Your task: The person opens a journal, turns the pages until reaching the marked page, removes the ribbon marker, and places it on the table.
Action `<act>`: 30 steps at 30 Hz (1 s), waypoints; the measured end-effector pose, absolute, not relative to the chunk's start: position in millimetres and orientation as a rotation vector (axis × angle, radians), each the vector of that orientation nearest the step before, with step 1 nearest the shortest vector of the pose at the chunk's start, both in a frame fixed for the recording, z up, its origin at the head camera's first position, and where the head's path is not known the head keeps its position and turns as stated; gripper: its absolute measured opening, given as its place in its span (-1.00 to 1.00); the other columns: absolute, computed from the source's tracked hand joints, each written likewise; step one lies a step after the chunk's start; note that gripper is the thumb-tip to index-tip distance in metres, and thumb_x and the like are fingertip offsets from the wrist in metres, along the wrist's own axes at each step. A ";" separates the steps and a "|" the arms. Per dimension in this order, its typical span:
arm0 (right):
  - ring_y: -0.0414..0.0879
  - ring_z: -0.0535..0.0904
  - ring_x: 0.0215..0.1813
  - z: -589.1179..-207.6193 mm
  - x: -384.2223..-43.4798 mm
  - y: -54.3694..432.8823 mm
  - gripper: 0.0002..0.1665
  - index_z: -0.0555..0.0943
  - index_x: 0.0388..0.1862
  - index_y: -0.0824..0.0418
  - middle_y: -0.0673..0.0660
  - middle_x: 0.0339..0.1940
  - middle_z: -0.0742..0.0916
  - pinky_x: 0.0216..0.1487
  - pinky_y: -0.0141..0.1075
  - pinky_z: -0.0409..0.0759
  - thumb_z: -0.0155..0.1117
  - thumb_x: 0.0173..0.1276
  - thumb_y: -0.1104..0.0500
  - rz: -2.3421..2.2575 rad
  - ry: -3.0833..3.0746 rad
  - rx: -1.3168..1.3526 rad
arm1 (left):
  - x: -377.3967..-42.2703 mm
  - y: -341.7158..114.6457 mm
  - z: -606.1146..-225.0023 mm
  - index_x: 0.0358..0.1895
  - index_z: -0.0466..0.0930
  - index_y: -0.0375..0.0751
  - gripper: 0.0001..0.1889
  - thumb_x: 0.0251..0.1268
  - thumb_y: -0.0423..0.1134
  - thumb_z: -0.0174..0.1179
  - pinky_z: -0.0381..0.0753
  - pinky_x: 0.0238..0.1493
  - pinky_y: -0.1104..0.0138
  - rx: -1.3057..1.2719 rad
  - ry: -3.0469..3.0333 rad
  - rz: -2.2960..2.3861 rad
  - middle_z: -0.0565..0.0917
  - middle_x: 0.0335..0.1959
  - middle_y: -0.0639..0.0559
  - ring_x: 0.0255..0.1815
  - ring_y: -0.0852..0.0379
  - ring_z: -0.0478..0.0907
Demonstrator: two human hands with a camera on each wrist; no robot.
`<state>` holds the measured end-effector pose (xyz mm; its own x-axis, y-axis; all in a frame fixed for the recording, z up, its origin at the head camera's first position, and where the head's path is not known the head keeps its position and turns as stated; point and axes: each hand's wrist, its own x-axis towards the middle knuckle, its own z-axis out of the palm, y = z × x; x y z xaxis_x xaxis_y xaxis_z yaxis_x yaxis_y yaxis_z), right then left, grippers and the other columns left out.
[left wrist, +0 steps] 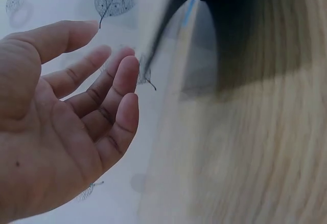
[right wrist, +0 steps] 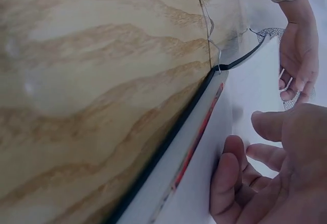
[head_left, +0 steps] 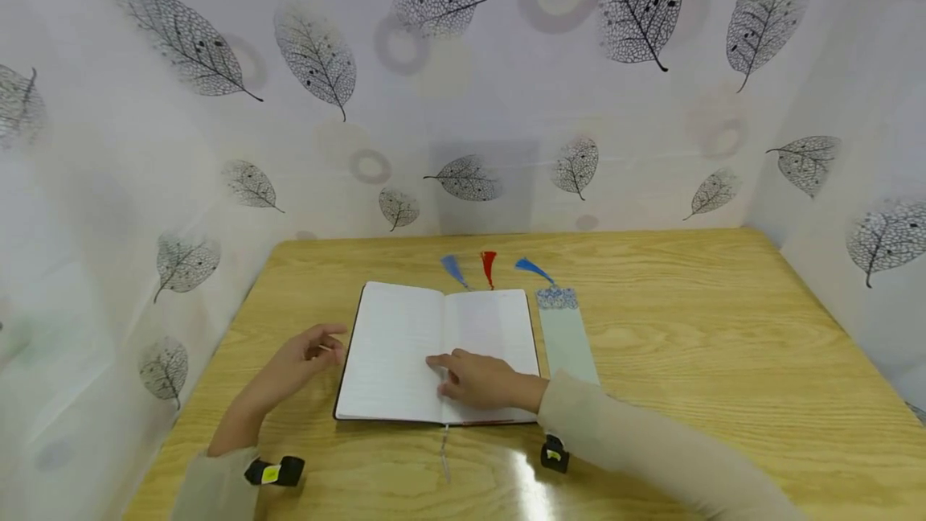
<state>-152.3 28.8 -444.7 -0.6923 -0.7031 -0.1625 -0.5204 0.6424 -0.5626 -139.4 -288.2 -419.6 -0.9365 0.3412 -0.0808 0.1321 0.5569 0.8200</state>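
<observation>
A lined notebook [head_left: 391, 344] with a dark cover lies spread open on the table. Over its middle, near the fold, is my right hand [head_left: 477, 379], index finger stretched toward the left page and the other fingers loosely bent. The right wrist view shows the right hand [right wrist: 271, 168] with nothing in its grasp, close over the white pages [right wrist: 255, 98]. Beside the notebook's left edge hovers my left hand [head_left: 300, 364], fingertips right at the cover's border. In the left wrist view, the left hand's palm [left wrist: 51, 132] is bare and its fingers are relaxed.
A pale green bookmark [head_left: 567, 340] with a blue tassel [head_left: 534, 268] lies right of the notebook. Another blue tassel [head_left: 452, 268] and a red tassel [head_left: 489, 268] stick out past the notebook's top edge. A thin ribbon [head_left: 444, 457] trails from its bottom. Leaf-print sheeting [head_left: 492, 103] surrounds the table.
</observation>
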 end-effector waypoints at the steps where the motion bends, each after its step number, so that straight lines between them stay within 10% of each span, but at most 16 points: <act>1: -0.31 0.31 -0.46 -444.6 -152.3 28.2 -0.45 0.39 0.39 0.09 -0.05 -0.37 0.53 -0.48 -0.46 0.30 0.14 0.46 0.05 -0.678 2.501 -0.974 | -140.5 -286.1 -418.1 0.31 0.33 -0.38 -0.54 0.46 -0.21 0.06 0.61 -0.13 0.25 0.394 2.572 1.318 0.58 -0.07 -0.22 -0.16 0.20 0.56; 13: -0.26 0.46 -0.37 -439.2 -159.3 17.8 -0.57 0.51 0.28 0.03 0.10 -0.04 0.71 -0.46 -0.40 0.41 0.12 0.47 0.07 -0.627 2.524 -0.900 | -151.5 -256.0 -436.5 0.24 0.42 -0.30 -0.56 0.41 -0.16 0.13 0.56 -0.15 0.41 0.410 2.473 1.224 0.60 -0.03 -0.14 -0.06 0.10 0.53; 20: -0.29 0.36 -0.49 -439.1 -171.8 22.7 -0.60 0.55 0.23 0.07 -0.01 -0.48 0.61 -0.41 -0.43 0.36 0.13 0.46 0.07 -0.716 2.447 -0.916 | -148.2 -248.2 -442.5 0.24 0.42 -0.32 -0.54 0.36 -0.18 0.18 0.53 -0.11 0.40 0.373 2.442 1.191 0.56 0.02 -0.16 -0.01 0.03 0.49; 30: -0.08 0.55 -0.15 -438.9 -223.5 70.5 -0.63 0.62 0.13 0.21 0.11 -0.16 0.69 -0.03 -0.18 0.52 0.21 0.40 0.12 -0.747 2.692 -0.922 | -147.1 -247.1 -445.8 0.22 0.43 -0.35 -0.49 0.27 -0.19 0.28 0.46 -0.16 0.42 0.349 2.431 1.164 0.50 -0.03 -0.12 -0.10 0.08 0.42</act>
